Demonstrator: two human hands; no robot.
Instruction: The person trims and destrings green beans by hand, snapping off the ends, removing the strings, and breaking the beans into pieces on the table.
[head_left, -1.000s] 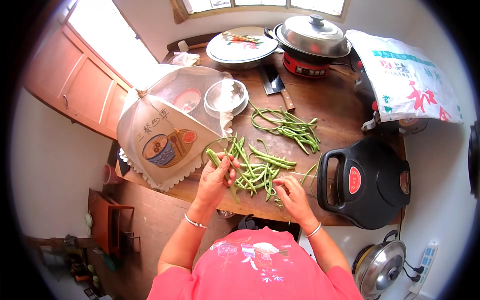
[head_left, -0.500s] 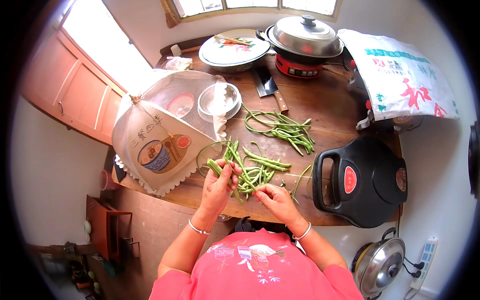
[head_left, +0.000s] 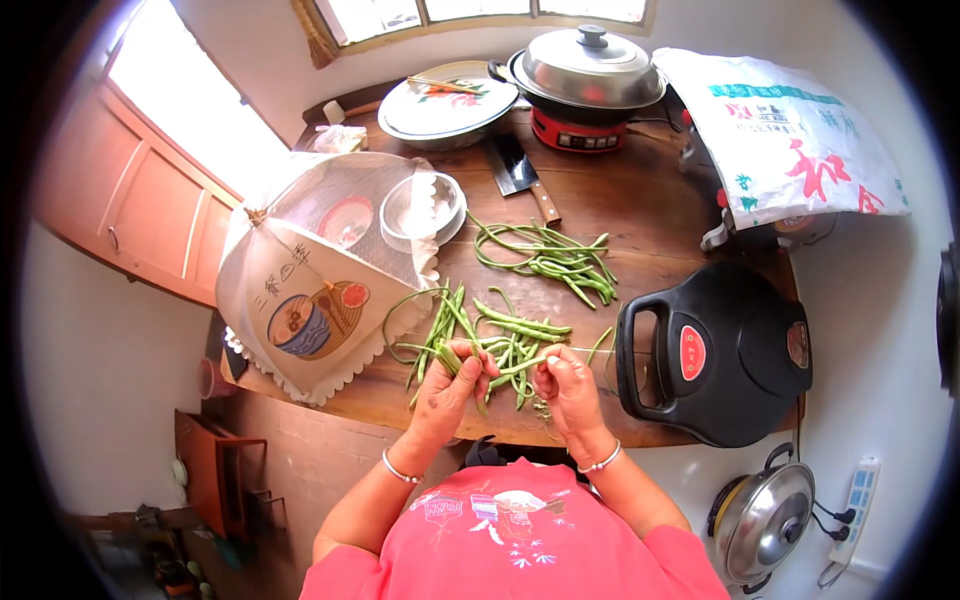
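My left hand (head_left: 448, 388) is closed round a small bunch of green beans, near the table's front edge. To its right, my right hand (head_left: 570, 385) pinches the end of a green bean (head_left: 520, 367) that stretches between both hands. Just beyond my hands lies a loose pile of green beans (head_left: 515, 325), partly hidden by my fingers. Farther back, a second bundle of long beans (head_left: 560, 262) rests on the wooden table (head_left: 650, 215), below a cleaver (head_left: 522, 175) with a wooden handle.
A mesh food cover (head_left: 320, 290) stands at the left over bowls. A black appliance (head_left: 720, 355) sits at the right. Behind are a covered basin (head_left: 447, 105), a lidded pan (head_left: 587, 75) on a red cooker and a white sack (head_left: 790, 140). Another lidded pan (head_left: 765, 525) is lower right.
My right hand has come up from the table toward my left hand and taken hold of a bean's end. The whole view has shifted slightly.
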